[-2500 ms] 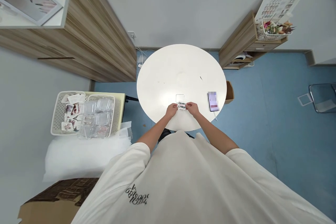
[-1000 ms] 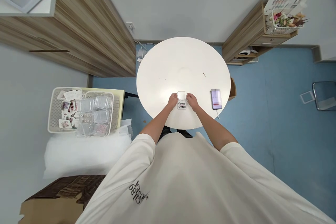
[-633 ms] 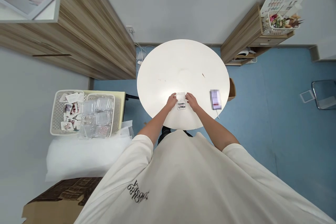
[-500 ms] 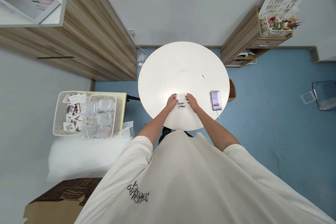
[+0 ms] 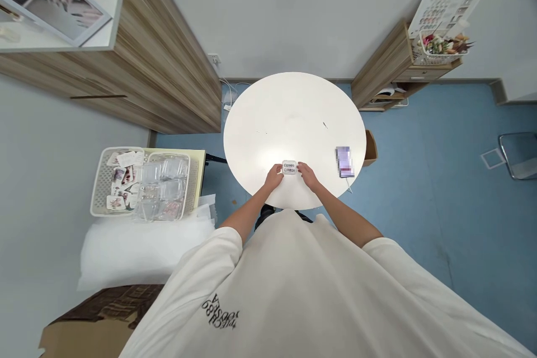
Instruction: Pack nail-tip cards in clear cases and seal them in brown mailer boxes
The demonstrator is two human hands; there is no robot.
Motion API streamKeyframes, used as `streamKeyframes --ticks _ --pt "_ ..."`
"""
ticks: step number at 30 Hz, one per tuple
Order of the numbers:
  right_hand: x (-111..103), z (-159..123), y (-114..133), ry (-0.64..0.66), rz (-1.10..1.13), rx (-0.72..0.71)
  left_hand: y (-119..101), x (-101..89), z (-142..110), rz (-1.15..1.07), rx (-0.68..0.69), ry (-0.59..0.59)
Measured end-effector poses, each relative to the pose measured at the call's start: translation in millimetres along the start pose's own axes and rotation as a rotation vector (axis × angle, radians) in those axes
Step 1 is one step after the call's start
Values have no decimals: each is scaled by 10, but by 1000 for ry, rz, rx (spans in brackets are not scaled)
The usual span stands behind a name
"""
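A small clear plastic case with rows of dark pieces inside lies on the white round table, near its front edge. Its lid is down. My left hand grips the case's left side, fingers curled at the edge. On the opposite side, my right hand holds the right edge with its fingertips. What the dark pieces are is too small to tell.
A phone with a cable lies at the table's right. On the left, white baskets hold cards and clear boxes, beside a white foam roll. Wooden cabinets stand at back left and right. A cardboard box sits at lower left.
The case's raised clear lid has been folded down over the dark pieces. Both hands have shifted slightly toward me along its sides, and the camera view has moved a little.
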State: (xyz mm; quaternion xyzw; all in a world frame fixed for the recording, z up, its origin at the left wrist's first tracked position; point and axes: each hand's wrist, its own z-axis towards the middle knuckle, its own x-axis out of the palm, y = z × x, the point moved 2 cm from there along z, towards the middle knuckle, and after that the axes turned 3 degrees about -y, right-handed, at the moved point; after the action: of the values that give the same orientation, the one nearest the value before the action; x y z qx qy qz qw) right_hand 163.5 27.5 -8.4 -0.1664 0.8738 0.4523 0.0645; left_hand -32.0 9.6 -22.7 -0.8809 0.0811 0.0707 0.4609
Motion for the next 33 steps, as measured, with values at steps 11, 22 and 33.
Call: streamKeyframes --ticks 11,22,33 --pt "40 -145 -204 96 -495 -171 41 -80 -243 279 152 33" --pt "113 -267 -274 226 -1005 -280 65 -15 -445 634 312 249" --pt "195 -320 -225 237 -1077 -249 108 6 -444 674 326 273"
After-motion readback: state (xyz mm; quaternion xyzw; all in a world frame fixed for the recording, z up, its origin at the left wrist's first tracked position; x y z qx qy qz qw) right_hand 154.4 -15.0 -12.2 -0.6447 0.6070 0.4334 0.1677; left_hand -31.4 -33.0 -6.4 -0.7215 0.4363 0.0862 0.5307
